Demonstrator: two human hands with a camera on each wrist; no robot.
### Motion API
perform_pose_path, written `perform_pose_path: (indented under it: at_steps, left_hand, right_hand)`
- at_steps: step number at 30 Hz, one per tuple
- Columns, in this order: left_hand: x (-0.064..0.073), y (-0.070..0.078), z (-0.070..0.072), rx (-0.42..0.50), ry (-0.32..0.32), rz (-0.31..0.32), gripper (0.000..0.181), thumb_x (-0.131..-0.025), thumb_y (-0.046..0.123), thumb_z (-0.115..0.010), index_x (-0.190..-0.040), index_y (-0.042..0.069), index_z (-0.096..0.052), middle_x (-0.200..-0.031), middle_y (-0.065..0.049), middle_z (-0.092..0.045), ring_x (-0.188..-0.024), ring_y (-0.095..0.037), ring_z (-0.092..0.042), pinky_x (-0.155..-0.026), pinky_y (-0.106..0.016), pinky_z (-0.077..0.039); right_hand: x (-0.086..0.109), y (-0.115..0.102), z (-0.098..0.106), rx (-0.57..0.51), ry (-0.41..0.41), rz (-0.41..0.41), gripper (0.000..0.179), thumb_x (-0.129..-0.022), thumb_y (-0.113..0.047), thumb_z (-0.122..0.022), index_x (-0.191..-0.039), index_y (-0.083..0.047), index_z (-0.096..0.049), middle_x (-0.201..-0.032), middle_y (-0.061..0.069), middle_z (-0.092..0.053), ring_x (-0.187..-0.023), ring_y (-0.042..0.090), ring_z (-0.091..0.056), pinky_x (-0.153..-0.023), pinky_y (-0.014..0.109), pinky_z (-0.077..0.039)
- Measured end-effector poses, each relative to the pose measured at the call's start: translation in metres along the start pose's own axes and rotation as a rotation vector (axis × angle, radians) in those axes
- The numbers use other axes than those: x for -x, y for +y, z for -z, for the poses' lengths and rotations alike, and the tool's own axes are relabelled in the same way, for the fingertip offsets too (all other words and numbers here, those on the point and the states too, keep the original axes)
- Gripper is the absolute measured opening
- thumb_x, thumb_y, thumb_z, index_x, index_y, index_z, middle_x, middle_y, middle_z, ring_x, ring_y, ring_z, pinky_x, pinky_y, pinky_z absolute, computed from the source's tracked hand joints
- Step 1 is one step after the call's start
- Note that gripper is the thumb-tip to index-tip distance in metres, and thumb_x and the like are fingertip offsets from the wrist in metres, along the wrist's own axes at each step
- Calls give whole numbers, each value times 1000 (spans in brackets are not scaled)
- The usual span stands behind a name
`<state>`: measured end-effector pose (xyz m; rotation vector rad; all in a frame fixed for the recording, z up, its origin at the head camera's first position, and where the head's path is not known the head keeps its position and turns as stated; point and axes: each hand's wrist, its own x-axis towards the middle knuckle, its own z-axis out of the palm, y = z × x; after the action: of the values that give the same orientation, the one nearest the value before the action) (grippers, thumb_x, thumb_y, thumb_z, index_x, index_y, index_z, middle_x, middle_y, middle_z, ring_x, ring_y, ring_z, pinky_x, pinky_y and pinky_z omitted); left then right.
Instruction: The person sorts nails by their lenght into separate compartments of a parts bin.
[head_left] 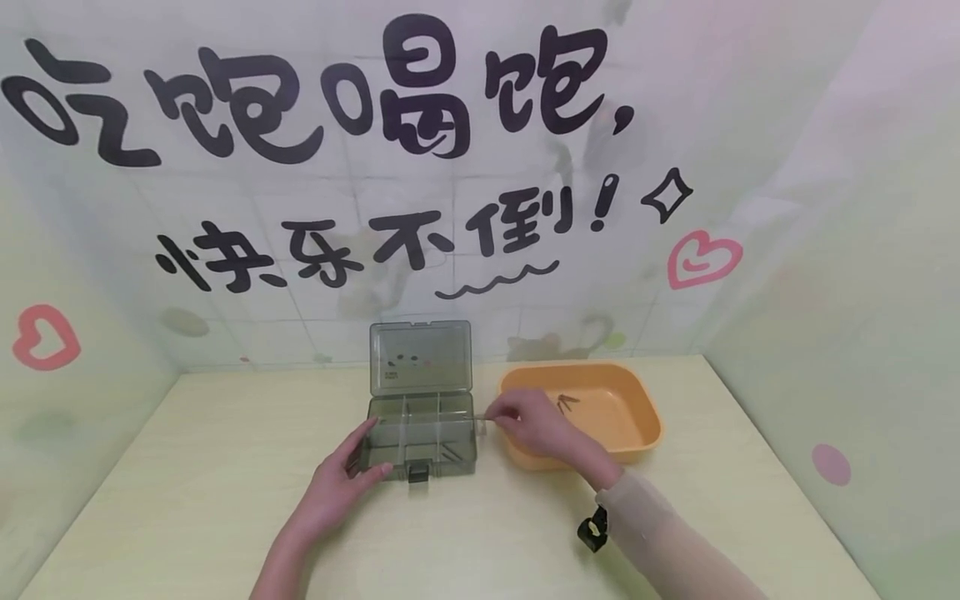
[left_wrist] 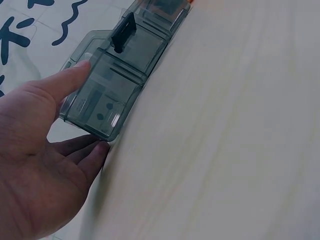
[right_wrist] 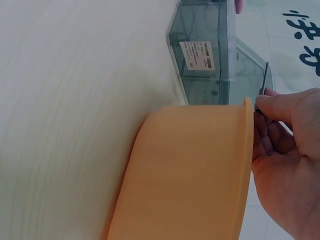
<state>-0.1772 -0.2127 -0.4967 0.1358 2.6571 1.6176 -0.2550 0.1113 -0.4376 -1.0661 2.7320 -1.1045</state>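
A translucent grey-green compartment box [head_left: 402, 433] stands on the table with its lid [head_left: 422, 358] raised at the back. My left hand [head_left: 335, 486] holds the box's left side, thumb at the front wall and fingers round the side. In the left wrist view, that thumb [left_wrist: 75, 77] rests on the plastic. Between thumb and fingertips, my right hand [head_left: 536, 423] pinches a thin metal rod [right_wrist: 265, 77], pointing toward the box; its exact kind is too small to tell. Several similar dark thin pieces [head_left: 566, 403] lie in an orange basin [head_left: 637, 429]. A few [head_left: 452, 452] lie in the box's front right compartment.
The basin stands right of the box, beneath my right hand. A black latch [head_left: 417, 472] juts from the box's front. Behind the pale table [head_left: 480, 542] rises a wall sheet [head_left: 480, 317] with black lettering. A black strap piece [head_left: 593, 530] hangs by the right sleeve.
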Motion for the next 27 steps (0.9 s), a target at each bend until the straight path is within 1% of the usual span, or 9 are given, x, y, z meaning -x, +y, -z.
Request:
perform_pose_path:
  at_steps: [3, 8, 14, 17, 20, 23, 27]
  left_hand:
    - [0, 2, 0, 11, -3, 7, 80, -98, 30, -73, -163, 12, -29, -166, -24, -22, -148, -45, -26, -118, -48, -33]
    - [1, 3, 0, 20, -3, 6, 80, -98, 29, -73, -162, 11, -29, -166, -25, -21, -148, -46, -25, -118, -48, -32]
    - [0, 1, -1, 29, -4, 10, 81, -97, 29, -73, -163, 12, -29, -166, -22, -22, -149, -45, -26, -118, -47, -32]
    - [-1, -1, -2, 28, -2, 17, 82, -97, 30, -74, -163, 13, -29, -166, -22, -22, -149, -45, -26, -118, -47, -32]
    - [-1, -1, -2, 26, -3, 22, 82, -97, 31, -74, -163, 13, -28, -166, -22, -22, -149, -45, -26, -118, -46, -32]
    - [-2, -1, -2, 31, -4, 26, 83, -97, 33, -74, -163, 13, -28, -166, -23, -21, -149, -45, -26, -118, -47, -31]
    - [-2, 0, -1, 37, -9, 34, 83, -97, 32, -74, -163, 14, -27, -167, -22, -20, -149, -45, -24, -119, -48, -30]
  right_hand:
    - [-4, -3, -2, 6, 1, -9, 15, -95, 5, -65, -105, 1, -76, -101, 13, -74, -92, 24, -68, -83, 34, -60]
    - [-8, -10, -5, 11, -2, -49, 14, -96, 4, -65, -105, 2, -76, -101, 13, -74, -94, 25, -68, -83, 36, -61]
    - [-12, -19, -10, 39, -46, -58, 15, -97, 4, -64, -107, 3, -75, -103, 11, -74, -98, 25, -68, -90, 39, -60]
    - [-13, -23, -13, 71, -67, -55, 16, -96, 5, -64, -108, 3, -75, -102, 11, -74, -97, 26, -68, -89, 38, -60]
    - [-15, -26, -17, 124, -71, -46, 17, -95, 7, -63, -107, 4, -75, -101, 13, -74, -96, 26, -68, -89, 37, -61]
    - [-16, -29, -20, 172, -63, -39, 19, -92, 10, -63, -106, 4, -75, -99, 13, -74, -95, 27, -68, -88, 35, -61]
    - [-18, -32, -24, 205, -37, -35, 22, -89, 14, -62, -102, 4, -76, -95, 13, -73, -92, 27, -68, -87, 35, -61]
